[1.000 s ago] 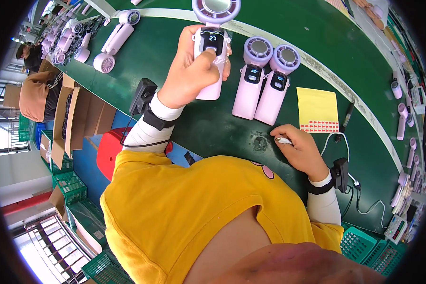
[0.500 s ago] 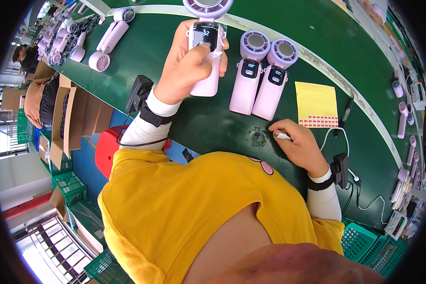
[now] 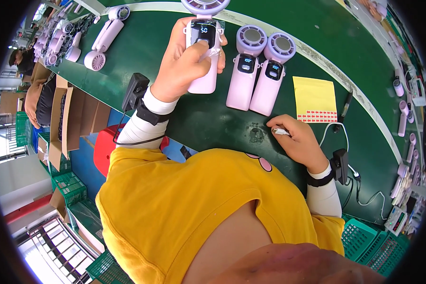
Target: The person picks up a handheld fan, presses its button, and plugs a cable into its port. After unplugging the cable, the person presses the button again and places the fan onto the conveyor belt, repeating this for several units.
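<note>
My left hand [image 3: 187, 64] is closed round a pale purple handheld fan [image 3: 204, 78], its thumb on the button below a lit black display. The fan's round head runs to the top edge of the view. Over the dark green table, my right hand [image 3: 298, 142] grips a white cable plug [image 3: 281, 131] between thumb and fingers. Its white cable [image 3: 348, 144] trails off to the right. Two matching fans lie side by side between my hands, a left one [image 3: 240, 90] and a right one [image 3: 267, 94], both with lit displays.
A yellow pad with red arrow stickers [image 3: 314, 97] lies right of the fans, beside a black pen [image 3: 347, 106]. Another purple fan [image 3: 108, 35] rests at the far left. Open cardboard boxes [image 3: 75, 111] and a red stool [image 3: 104, 151] stand left of the table; green baskets [image 3: 357, 239] are lower right.
The number on the held fan's display has changed. Its grip stays the same, with my thumb on the button. My right hand keeps the plug; the whole view has shifted slightly.
</note>
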Demonstrator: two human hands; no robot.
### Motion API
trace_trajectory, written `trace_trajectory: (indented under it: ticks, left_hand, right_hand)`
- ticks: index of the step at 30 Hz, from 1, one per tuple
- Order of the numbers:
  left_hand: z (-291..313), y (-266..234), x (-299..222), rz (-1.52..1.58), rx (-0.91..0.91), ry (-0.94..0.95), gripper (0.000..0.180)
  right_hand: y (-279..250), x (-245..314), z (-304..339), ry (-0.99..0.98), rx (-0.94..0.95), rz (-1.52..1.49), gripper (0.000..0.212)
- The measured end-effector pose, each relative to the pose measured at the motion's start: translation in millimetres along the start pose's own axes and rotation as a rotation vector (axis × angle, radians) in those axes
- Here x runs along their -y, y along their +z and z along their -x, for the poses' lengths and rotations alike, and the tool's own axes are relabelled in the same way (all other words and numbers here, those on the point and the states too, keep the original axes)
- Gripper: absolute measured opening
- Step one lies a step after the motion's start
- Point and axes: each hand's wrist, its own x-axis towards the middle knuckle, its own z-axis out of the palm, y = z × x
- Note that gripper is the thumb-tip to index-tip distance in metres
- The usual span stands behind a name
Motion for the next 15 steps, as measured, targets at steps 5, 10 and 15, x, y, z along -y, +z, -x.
trace_trajectory:
  ticks: [5, 10, 15]
  left_hand:
    - [1.0, 0.1, 0.2, -0.006, 0.017, -0.001, 0.053]
    - [1.4, -1.4, 1.4, 0.016, 0.044, 0.012, 0.052]
    - [1.6, -0.3, 1.8, 0.015, 0.045, -0.004, 0.051]
  right_hand:
    - [0.1, 1.7, 0.5, 0.001, -0.001, -0.005, 0.013]
    - [0.0, 1.2, 0.2, 0.002, 0.005, -0.001, 0.014]
    - [0.9, 0.2, 0.7, 0.003, -0.001, -0.011, 0.014]
